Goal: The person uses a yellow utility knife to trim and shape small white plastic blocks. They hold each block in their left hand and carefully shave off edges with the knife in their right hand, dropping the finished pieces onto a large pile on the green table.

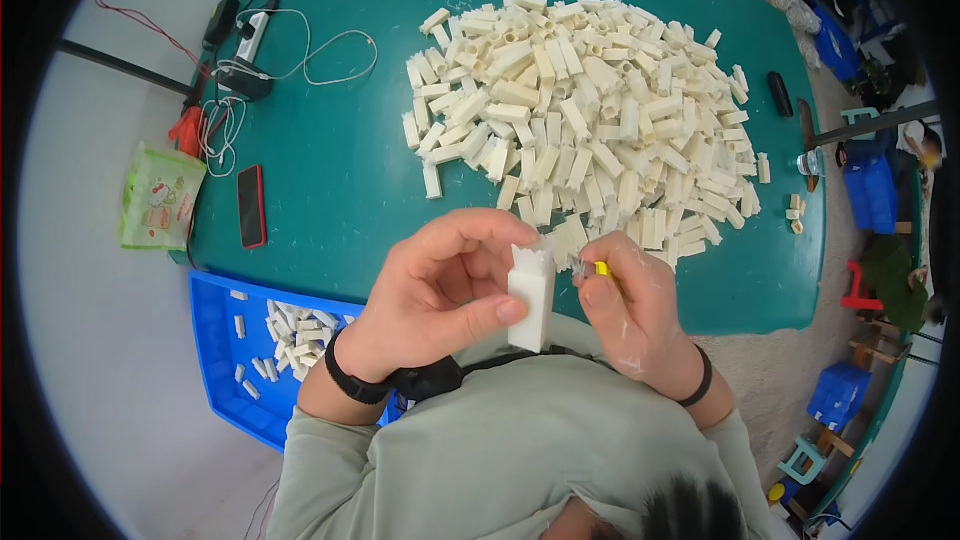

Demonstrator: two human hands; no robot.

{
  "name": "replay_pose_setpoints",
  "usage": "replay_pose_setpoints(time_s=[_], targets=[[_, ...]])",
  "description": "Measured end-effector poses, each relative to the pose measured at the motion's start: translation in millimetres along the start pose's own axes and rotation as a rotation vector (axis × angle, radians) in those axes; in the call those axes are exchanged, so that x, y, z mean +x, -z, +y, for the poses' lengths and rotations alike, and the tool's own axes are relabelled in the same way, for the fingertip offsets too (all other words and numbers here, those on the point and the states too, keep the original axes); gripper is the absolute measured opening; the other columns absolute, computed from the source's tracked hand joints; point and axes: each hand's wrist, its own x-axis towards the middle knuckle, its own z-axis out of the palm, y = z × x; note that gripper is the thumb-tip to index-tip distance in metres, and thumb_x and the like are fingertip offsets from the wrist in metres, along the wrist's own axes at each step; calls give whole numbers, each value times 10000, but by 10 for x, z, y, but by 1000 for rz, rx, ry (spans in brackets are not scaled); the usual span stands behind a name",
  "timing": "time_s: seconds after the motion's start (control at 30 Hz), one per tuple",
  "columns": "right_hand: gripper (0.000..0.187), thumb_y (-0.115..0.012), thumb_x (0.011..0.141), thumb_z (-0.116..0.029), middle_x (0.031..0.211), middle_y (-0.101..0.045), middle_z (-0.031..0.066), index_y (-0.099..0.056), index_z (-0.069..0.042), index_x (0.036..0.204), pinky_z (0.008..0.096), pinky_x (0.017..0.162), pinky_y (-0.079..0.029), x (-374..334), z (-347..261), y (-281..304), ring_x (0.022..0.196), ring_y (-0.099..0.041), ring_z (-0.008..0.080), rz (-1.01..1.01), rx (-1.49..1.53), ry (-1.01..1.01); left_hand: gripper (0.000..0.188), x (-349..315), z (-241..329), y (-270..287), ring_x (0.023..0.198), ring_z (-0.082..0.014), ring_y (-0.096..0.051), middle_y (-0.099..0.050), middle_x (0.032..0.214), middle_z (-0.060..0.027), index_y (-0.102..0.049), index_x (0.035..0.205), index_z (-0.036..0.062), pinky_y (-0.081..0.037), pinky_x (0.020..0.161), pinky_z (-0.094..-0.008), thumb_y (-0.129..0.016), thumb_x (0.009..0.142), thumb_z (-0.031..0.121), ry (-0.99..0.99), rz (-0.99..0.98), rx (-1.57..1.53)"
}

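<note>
My left hand (450, 280) is closed on a white rectangular plastic piece (532, 300), held upright between thumb and fingers, its top end jagged. Close by on its right, my right hand (635, 315) grips a small tool with a yellow handle (602, 268); a short metallic tip points toward the piece without visibly touching it. Most of the tool is hidden in the fingers, so its kind is unclear. Just beyond both hands, a large heap of similar off-white hollow pieces (590, 90) covers much of the green table (330, 160).
A blue tray (215, 360) with several white pieces sits at the lower left, below the table edge. On the table's left lie a red-edged phone (251, 206), a power strip (256, 38) and loose cables. A green-white bag (160, 198) hangs by the left edge.
</note>
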Motion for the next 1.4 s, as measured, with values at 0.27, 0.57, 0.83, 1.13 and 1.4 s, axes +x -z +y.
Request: replay_pose_setpoints(time_s=[0.27, 0.57, 0.83, 1.13, 1.4], targets=[[223, -637, 820, -206, 627, -521, 97, -545, -8, 770, 327, 454, -378, -88, -110, -46, 514, -496, 256, 41, -237, 231, 371, -125, 126, -97, 893, -100, -564, -568, 974, -57, -480, 1131, -7, -499, 765, -259, -622, 791, -48, 101, -8, -8], [255, -670, 795, -233, 617, -520, 85, -538, -23, 734, 328, 442, -367, -131, -150, -74, 504, -492, 249, 102, -342, 316, 361, -174, 180, -145, 893, -92, -555, -566, 965, -53, -474, 1143, -34, -483, 765, -247, -592, 803, -63, 157, -42, -130], [259, -694, 766, -246, 599, -482, 58, -534, -44, 738, 322, 429, -351, -119, -118, -70, 498, -471, 235, 178, -461, 416, 369, -198, 196, -146, 904, -94, -548, -562, 999, -67, -463, 1160, -47, -475, 767, -250, -576, 810, -71, 174, -71, -159], [242, -676, 784, -227, 612, -481, 79, -537, -29, 771, 319, 432, -353, -140, -116, -10, 490, -460, 246, 235, -437, 419, 406, -264, 203, -108, 911, -112, -569, -568, 1006, -79, -477, 1162, -48, -488, 771, -251, -611, 780, -73, 155, -111, -135], [208, -635, 813, -179, 618, -489, 101, -533, 0, 786, 321, 445, -366, -218, -162, -40, 494, -465, 257, 98, -262, 285, 412, -276, 211, -116, 906, -111, -577, -574, 1009, -74, -480, 1164, -32, -496, 774, -249, -619, 777, -75, 112, -53, -123]])
